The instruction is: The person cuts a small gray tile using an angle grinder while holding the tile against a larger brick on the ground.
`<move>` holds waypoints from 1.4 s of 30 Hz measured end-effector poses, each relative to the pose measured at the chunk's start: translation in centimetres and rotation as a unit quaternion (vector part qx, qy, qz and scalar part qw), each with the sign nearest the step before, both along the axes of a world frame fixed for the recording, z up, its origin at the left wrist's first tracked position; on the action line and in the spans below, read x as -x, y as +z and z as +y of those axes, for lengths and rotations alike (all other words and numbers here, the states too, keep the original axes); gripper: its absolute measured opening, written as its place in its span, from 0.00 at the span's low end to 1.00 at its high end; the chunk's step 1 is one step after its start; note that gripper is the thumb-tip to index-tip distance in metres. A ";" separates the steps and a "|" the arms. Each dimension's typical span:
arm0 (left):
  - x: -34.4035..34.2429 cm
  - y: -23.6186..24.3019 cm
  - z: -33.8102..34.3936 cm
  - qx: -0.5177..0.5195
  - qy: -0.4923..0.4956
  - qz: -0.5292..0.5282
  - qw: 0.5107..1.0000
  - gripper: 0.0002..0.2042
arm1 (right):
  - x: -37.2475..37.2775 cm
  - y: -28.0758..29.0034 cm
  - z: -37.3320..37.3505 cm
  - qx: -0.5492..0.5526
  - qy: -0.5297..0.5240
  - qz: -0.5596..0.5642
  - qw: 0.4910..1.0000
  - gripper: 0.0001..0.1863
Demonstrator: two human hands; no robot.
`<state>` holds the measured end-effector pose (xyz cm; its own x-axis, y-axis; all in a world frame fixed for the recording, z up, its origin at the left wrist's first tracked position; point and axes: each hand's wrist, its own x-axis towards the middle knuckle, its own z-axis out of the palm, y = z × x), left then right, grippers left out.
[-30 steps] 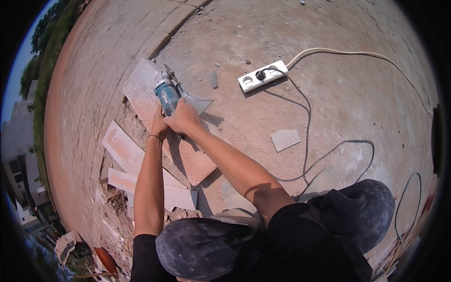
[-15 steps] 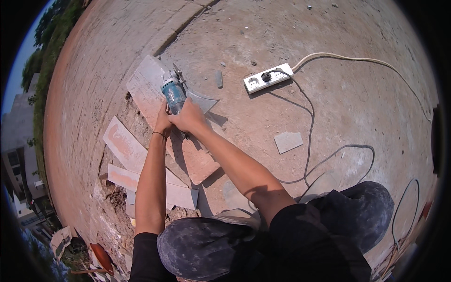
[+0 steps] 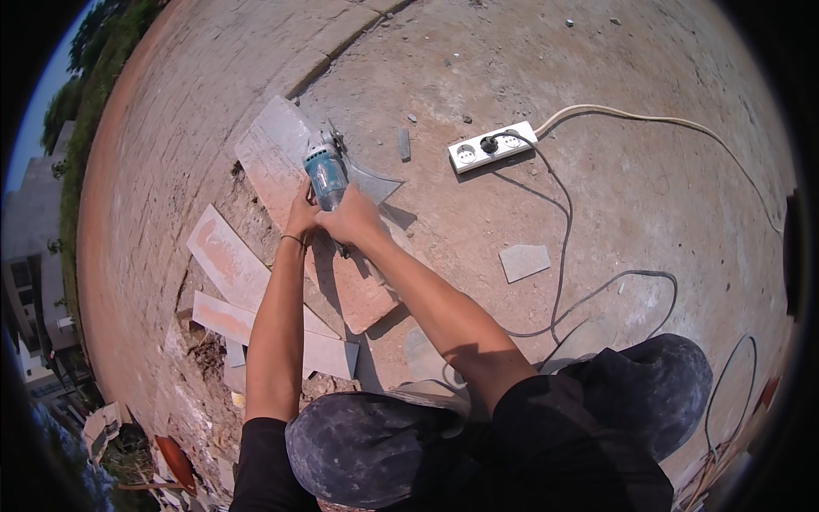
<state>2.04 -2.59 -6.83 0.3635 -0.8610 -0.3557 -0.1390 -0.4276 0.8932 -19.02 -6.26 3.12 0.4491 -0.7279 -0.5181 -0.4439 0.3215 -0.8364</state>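
Both my hands grip a teal angle grinder (image 3: 327, 177), its metal head pointing away from me. My left hand (image 3: 300, 212) wraps the near left side of its body, a thin dark band at that wrist. Across the body from the right lies my right hand (image 3: 352, 218). Beneath the grinder is a long tile (image 3: 271, 158), grey at its far end and reddish nearer to me. The head sits at the tile's right side, beside a curved grey piece (image 3: 373, 183). Whether the disc touches the tile, I cannot tell.
Tile strips (image 3: 229, 256) lie to the left over broken ground. A white power strip (image 3: 476, 158) at the right has a black plug (image 3: 489, 144) in it, and a dark cord (image 3: 567, 222) loops toward my knees. A tile offcut (image 3: 525, 262) rests below the strip.
The grinder and both hands have shifted slightly to the right and nearer in the picture. The background has shifted a little too. Both hands keep their hold.
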 end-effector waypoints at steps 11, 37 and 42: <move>0.4 -0.1 -0.2 -0.014 -0.011 -0.012 1.000 0.44 | 0.1 -0.9 0.7 0.024 -0.030 0.014 0.999 0.41; -1.5 -2.2 -0.3 0.007 -0.010 -0.036 0.999 0.43 | 0.5 -0.5 0.7 0.011 -0.017 0.015 1.000 0.41; -1.1 -2.2 -0.3 0.017 0.000 -0.029 0.999 0.41 | 0.5 -0.5 0.8 0.006 -0.014 0.018 1.000 0.42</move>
<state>3.18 -2.85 -9.02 0.3818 -0.8725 -0.3050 -0.1909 -0.3973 0.8976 -19.54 -5.45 2.64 0.4098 -0.7460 -0.5249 -0.4655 0.3238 -0.8237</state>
